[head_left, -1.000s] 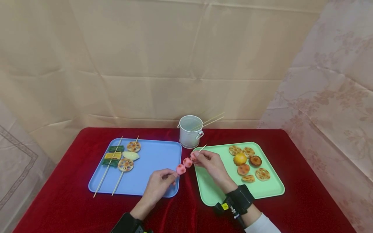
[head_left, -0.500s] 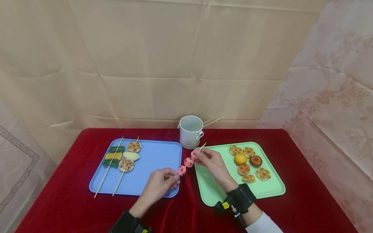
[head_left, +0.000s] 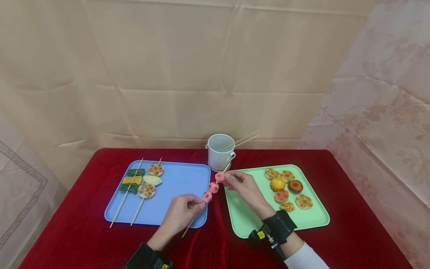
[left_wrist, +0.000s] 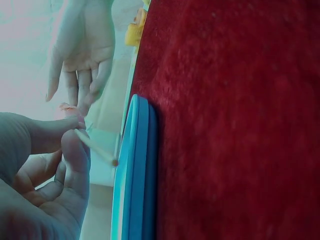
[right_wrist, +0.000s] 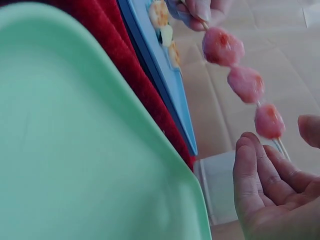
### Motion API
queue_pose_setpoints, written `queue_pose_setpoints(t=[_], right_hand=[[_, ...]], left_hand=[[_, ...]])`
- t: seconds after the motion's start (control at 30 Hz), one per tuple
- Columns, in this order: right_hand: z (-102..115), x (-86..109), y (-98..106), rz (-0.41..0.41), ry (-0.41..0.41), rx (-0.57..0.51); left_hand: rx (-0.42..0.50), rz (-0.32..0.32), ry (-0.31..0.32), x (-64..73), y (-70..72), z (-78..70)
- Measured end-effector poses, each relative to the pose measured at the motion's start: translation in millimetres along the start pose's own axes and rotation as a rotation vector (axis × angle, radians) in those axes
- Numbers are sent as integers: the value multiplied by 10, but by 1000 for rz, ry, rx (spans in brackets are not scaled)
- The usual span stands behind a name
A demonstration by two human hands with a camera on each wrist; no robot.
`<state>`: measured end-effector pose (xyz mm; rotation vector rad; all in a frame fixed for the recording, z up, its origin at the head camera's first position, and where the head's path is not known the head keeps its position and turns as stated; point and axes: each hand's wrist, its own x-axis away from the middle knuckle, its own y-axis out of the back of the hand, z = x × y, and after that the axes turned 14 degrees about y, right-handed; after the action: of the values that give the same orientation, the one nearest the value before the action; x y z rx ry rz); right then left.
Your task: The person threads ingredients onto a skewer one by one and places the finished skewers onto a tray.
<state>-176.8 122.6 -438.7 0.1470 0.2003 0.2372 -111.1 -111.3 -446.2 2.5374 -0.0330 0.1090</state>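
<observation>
Three pink balls (head_left: 213, 187) with browned patches sit in a row on a thin wooden skewer (head_left: 189, 227), held tilted over the gap between the trays. My left hand (head_left: 181, 213) pinches the skewer just below the lowest ball; the stick's lower end (left_wrist: 102, 152) sticks out past the fingers in the left wrist view. Beside the top ball is my right hand (head_left: 246, 190). In the right wrist view its fingers (right_wrist: 246, 165) are extended and its thumb stands apart, with the skewer's upper tip partly hidden behind the fingers.
Left, a blue tray (head_left: 181, 172) carries two loaded skewers (head_left: 131, 180). Right, a green tray (head_left: 242, 220) holds lotus root slices (head_left: 304, 201), a yellow piece (head_left: 277, 184) and a brown mushroom-like piece (head_left: 295, 186). A white bucket (head_left: 219, 158) with bare skewers stands behind.
The skewer's upper end has swung left, and its lower end now shows below my left hand. My right fingers have loosened from the top ball.
</observation>
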Motion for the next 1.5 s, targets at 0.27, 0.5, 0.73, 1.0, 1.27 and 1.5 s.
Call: queue_pose_setpoints(t=[0.27, 0.5, 0.73, 1.0, 1.27, 1.5], right_hand=[[-5, 16, 113, -10, -21, 44], [-12, 37, 204, -21, -20, 18], [-24, 45, 208, -13, -29, -4], [-37, 52, 193, -12, -24, -23], [-44, 57, 187, -13, -21, -20], [-48, 53, 193, -10, -23, -42]], left_hand=[[-56, -16, 65, 13, 149, 27], [-118, -47, 145, 26, 341, 75], [-195, -100, 160, 8, 529, 179], [-301, -141, 136, -43, 701, 291], [-391, -171, 129, -91, 797, 382], [-415, -172, 142, -131, 856, 444]])
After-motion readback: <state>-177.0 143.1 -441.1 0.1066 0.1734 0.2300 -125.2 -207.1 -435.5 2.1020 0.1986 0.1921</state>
